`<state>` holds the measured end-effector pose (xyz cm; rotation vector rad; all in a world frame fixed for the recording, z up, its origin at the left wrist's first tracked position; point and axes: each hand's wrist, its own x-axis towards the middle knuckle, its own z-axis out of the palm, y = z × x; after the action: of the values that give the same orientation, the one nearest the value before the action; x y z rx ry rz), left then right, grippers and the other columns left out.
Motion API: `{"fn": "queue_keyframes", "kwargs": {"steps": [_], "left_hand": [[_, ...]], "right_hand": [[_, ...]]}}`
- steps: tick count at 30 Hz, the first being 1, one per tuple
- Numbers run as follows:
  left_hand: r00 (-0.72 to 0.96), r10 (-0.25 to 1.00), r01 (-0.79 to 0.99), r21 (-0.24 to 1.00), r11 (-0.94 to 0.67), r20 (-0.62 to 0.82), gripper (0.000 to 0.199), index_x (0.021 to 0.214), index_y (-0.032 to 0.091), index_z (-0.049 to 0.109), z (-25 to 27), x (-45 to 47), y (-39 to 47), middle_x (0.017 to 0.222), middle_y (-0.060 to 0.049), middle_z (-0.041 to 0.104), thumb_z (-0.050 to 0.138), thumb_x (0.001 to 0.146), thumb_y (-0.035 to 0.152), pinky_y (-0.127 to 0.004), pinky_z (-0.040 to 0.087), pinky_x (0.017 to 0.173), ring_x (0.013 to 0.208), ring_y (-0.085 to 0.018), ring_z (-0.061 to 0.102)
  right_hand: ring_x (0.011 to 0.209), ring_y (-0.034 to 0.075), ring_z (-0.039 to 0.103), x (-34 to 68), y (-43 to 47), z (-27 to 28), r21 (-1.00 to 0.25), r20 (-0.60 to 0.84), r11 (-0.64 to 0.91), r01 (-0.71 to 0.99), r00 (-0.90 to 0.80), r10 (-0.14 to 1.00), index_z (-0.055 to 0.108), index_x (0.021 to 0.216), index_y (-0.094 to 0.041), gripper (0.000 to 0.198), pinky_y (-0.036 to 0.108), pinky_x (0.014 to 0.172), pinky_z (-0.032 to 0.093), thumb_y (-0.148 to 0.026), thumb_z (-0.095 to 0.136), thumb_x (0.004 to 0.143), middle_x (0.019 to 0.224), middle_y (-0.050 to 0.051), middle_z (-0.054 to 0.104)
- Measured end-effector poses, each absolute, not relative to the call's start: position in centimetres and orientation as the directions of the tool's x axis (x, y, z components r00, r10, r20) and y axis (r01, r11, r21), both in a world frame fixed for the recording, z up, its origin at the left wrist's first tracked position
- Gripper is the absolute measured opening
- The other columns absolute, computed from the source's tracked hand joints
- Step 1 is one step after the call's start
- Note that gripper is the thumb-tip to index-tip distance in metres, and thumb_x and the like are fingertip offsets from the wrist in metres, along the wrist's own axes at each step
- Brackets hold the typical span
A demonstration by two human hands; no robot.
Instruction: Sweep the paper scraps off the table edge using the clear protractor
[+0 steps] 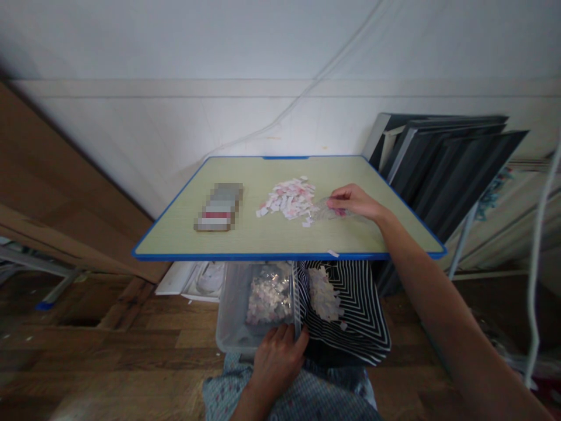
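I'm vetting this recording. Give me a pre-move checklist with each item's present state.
1. Right hand at the clear plastic bag: ok; the fingertips appear to pinch it, right of the paper heap.
2. Left hand at the translucent bin: ok; it is at the near right corner. Firmness of hold: cannot tell.
3. Paper heap on the folding table: ok; loose but well inside the blue edging.
4. Near edge free of scraps: not ok; one stray scrap lies on it.
5. Pixelated item apart from the heap: ok; what it is, cannot tell.
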<state>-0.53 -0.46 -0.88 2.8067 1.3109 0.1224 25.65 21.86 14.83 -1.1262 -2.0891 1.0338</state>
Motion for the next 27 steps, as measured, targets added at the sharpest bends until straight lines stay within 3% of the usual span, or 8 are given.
{"fn": "queue_keyframes", "kwargs": {"steps": [6, 12, 27], "left_hand": [[0.642, 0.767, 0.764, 0.082, -0.640, 0.000, 0.037, 0.118, 0.022, 0.051, -0.76, -0.51, -0.31, 0.090, -0.006, 0.064, 0.055, 0.081, 0.020, -0.033, 0.051, 0.068, 0.083, -0.021, 0.060], [0.635, 0.773, 0.769, 0.076, -0.634, 0.022, 0.037, 0.116, 0.021, 0.052, -0.77, -0.53, -0.41, 0.087, -0.005, 0.064, 0.057, 0.080, 0.019, -0.032, 0.051, 0.068, 0.081, -0.020, 0.060], [0.645, 0.762, 0.758, 0.082, -0.647, 0.054, 0.038, 0.116, 0.021, 0.052, -0.73, -0.52, -0.33, 0.086, -0.005, 0.063, 0.057, 0.079, 0.018, -0.030, 0.050, 0.065, 0.079, -0.020, 0.059]], "right_hand": [[0.041, 0.006, 0.044, 25.57, 21.72, 14.77, -0.819, 0.089, 0.358, 0.449, -0.517, 0.851, 0.054, 0.054, -0.014, 0.044, 0.021, 0.041, 0.032, -0.053, 0.065, 0.071, 0.045, -0.002, 0.051], [0.044, 0.006, 0.044, 25.97, 21.66, 14.97, -0.814, 0.116, 0.385, 0.435, -0.528, 0.842, 0.054, 0.056, -0.014, 0.041, 0.020, 0.043, 0.032, -0.048, 0.062, 0.076, 0.047, -0.002, 0.051], [0.042, 0.004, 0.040, 26.11, 21.46, 15.12, -0.813, -0.038, 0.377, 0.443, -0.687, 0.726, 0.054, 0.055, -0.013, 0.039, 0.019, 0.041, 0.027, -0.044, 0.063, 0.076, 0.046, -0.005, 0.048]]}}
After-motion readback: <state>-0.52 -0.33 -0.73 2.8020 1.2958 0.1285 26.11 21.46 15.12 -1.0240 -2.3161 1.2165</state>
